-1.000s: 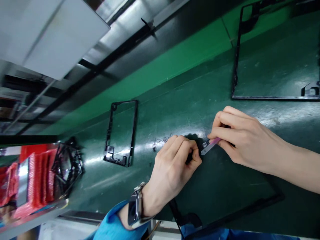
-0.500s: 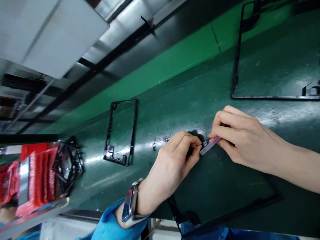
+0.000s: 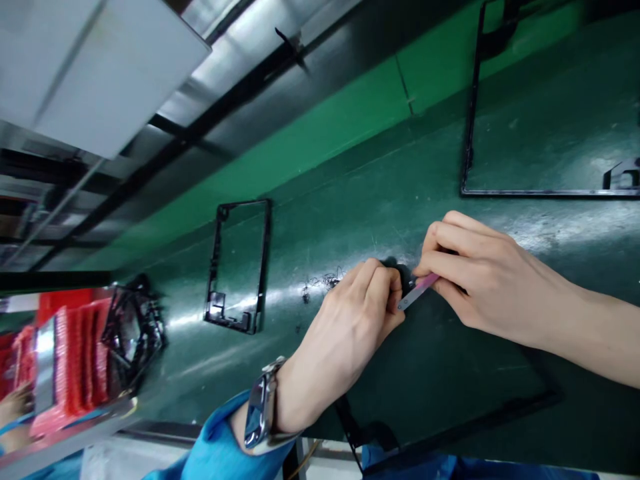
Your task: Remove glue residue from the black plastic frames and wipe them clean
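My right hand pinches a slim, flat pink-and-silver strip with small holes at its silver end. The exact kind of tool does not show. Close beside that end is my left hand, its fingers curled and pressed together; whatever lies between them is hidden. Small dark bits show between the two hands. Below them, a black rectangular frame lies along the near edge of the bench, partly in shadow. Thin black shavings are scattered just beyond my left hand.
On the green bench lie a smaller black frame to the left and a larger one at upper right. A tangled stack of black frames stands beside red bubble-wrap packs. Another person's hand is at far left.
My left hand's fingers have curled further and turned over the strip's silver end. The right hand keeps its pinch almost in place. Another person's hand has come higher at far left.
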{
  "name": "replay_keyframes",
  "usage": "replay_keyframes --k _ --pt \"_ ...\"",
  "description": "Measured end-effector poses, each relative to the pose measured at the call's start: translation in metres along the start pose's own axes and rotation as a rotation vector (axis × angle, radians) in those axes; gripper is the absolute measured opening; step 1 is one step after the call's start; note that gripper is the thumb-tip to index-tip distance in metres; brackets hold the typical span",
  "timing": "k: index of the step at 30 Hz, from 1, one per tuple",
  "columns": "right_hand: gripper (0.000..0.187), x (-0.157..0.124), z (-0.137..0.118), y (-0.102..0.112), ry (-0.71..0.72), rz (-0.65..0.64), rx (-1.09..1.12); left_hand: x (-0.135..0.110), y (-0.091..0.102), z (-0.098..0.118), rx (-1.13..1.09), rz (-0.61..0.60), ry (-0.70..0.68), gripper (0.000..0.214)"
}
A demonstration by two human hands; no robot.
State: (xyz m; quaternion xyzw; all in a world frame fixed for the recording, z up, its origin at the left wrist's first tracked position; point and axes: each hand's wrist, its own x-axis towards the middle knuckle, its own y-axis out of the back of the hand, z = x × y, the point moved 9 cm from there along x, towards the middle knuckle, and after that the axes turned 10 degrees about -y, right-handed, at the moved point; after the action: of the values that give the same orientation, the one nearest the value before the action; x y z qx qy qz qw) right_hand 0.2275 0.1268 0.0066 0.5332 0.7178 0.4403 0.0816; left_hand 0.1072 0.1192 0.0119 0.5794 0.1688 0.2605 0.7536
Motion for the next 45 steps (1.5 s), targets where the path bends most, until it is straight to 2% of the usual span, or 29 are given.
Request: replay_keyframes --k 6,11,16,23,31,40,45 --pt "0.024 -0.001 -0.001 0.001 0.014 0.013 -0.006 -0.002 0.001 -0.004 -0.029 0.046 0.029 0.017" --pt "0.022 -0.002 0.000 0.002 0.007 0.008 0.004 -0.007 0.011 -0.010 -0.111 0.063 0.052 0.015" --pt "0.022 -0.002 0.001 0.001 0.002 0.005 0.001 -0.011 0.015 -0.002 -0.164 0.096 -0.079 0.012" --pt "0.024 -0.002 0.000 0.001 -0.005 0.002 0.010 -0.030 0.014 0.006 -0.035 0.294 -0.077 0.021" --pt "0.022 -0.004 -0.002 0.003 -0.015 0.010 0.015 -0.030 0.013 0.009 0.036 0.298 -0.063 0.022" --pt "0.022 -0.027 -0.014 0.001 -0.064 -0.032 -0.052 -0.039 0.009 0.003 -0.019 0.362 -0.149 0.026" --pt "0.025 -0.030 -0.016 -0.005 -0.045 -0.083 -0.090 -0.041 0.011 0.003 -0.036 0.291 -0.152 0.027"
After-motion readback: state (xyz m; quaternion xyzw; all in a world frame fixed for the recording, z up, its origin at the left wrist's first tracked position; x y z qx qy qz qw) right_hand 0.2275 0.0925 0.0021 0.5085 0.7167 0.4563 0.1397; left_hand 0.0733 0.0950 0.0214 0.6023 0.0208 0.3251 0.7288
